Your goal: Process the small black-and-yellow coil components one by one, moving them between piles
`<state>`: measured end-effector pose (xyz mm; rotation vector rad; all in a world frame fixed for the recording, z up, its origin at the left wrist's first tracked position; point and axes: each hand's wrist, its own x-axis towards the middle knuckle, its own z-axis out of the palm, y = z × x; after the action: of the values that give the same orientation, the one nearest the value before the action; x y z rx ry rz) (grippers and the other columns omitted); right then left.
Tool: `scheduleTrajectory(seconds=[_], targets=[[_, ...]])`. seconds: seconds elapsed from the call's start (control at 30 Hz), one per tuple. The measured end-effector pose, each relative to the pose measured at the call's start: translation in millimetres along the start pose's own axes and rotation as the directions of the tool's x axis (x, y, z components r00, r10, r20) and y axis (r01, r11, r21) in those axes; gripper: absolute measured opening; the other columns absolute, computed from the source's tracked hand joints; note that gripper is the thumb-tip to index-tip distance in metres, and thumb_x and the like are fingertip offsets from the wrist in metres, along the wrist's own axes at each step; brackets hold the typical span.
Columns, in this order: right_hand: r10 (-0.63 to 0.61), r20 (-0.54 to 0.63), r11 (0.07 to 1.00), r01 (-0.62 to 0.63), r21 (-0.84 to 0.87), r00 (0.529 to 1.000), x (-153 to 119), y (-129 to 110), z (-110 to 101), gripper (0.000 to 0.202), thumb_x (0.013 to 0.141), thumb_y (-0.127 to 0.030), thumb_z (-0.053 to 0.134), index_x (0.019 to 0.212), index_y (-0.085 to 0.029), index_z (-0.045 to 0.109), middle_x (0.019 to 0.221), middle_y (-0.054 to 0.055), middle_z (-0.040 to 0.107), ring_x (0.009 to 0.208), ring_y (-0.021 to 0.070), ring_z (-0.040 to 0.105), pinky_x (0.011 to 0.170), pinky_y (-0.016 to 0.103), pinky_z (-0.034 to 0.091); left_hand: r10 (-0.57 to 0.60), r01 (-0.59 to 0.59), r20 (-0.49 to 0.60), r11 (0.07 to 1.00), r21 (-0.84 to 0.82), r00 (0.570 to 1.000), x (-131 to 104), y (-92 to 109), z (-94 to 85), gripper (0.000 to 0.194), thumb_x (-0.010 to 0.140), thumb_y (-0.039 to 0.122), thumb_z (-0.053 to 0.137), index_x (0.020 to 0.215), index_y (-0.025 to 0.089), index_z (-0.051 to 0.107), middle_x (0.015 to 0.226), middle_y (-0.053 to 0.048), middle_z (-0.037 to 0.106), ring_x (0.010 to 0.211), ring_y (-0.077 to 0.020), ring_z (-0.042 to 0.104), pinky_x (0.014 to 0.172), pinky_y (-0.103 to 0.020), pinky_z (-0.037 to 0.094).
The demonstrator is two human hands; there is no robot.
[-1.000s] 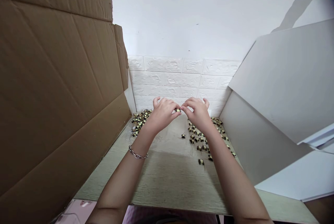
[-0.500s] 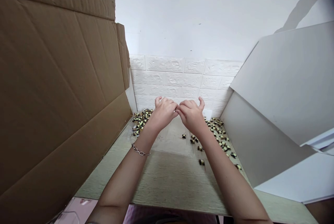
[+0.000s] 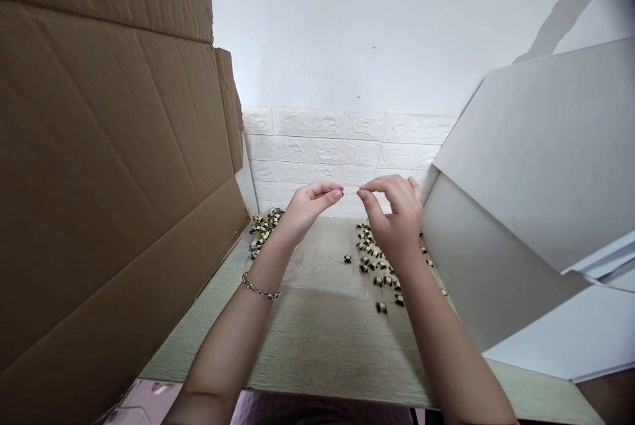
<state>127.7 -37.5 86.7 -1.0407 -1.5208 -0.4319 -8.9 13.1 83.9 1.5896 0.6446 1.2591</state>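
Above the far part of the table, my left hand (image 3: 313,208) pinches thumb and forefinger together, with a tiny dark bit at the tips that is too small to name. My right hand (image 3: 394,213) is a short gap to the right, thumb and forefinger also pinched; what they hold, if anything, is hidden. Small yellow-and-black wound coils (image 3: 381,307) lie loose below and beside my right hand. One lone coil (image 3: 347,258) sits between my forearms. Behind my left wrist is a heap of similar coils (image 3: 262,230), some with thin wire ends.
A tall brown cardboard sheet (image 3: 124,147) walls off the left side. White panels (image 3: 536,167) stand along the right. At the back is a white brick-patterned wall (image 3: 307,122). A clear plastic sheet (image 3: 322,263) lies on the pale wooden table (image 3: 317,339).
My hands, touching at the fingertips before, have come apart. The right hand has moved to the right and turned, showing its thumb side; several coils it covered now show.
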Motion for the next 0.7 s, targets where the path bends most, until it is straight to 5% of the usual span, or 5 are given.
scheduleTrajectory(seconds=[0.17, 0.43, 0.7], targets=[[0.029, 0.117, 1.0, -0.03, 0.006, 0.993, 1.2, -8.5, -5.8, 0.008, 0.078, -0.03, 0.051, 0.077, -0.024, 0.057, 0.08, -0.003, 0.062, 0.081, 0.0127, 0.055, 0.097, 0.038, 0.015, -0.093, 0.142, 0.171, 0.942, -0.304, 0.981, -6.8, 5.9, 4.9, 0.021, 0.07, 0.036, 0.059, 0.08, 0.018, 0.061, 0.074, 0.0, 0.054, 0.071, -0.0068, 0.047, 0.071, -0.022, 0.037], [0.004, 0.095, 0.995, 0.005, -0.096, 0.995, -0.5, -12.3, -8.3, 0.014, 0.079, -0.033, 0.049, 0.076, -0.027, 0.062, 0.078, -0.002, 0.061, 0.078, 0.0136, 0.055, 0.098, 0.041, 0.014, -0.065, 0.112, 0.224, 0.973, -0.203, 0.972, -10.1, 9.6, 9.9, 0.024, 0.073, 0.041, 0.051, 0.077, 0.017, 0.055, 0.078, -0.003, 0.053, 0.076, -0.0108, 0.049, 0.078, -0.029, 0.04], [-0.063, 0.076, 0.986, 0.074, -0.148, 0.995, -1.4, -10.8, -7.5, 0.017, 0.08, -0.033, 0.048, 0.078, -0.03, 0.064, 0.075, -0.002, 0.06, 0.075, 0.0117, 0.054, 0.097, 0.041, 0.014, -0.088, 0.16, 0.23, 0.935, -0.317, 0.969, -10.8, 10.1, 8.5, 0.018, 0.071, 0.034, 0.058, 0.076, 0.018, 0.057, 0.078, 0.0, 0.054, 0.076, -0.0085, 0.048, 0.075, -0.023, 0.039]])
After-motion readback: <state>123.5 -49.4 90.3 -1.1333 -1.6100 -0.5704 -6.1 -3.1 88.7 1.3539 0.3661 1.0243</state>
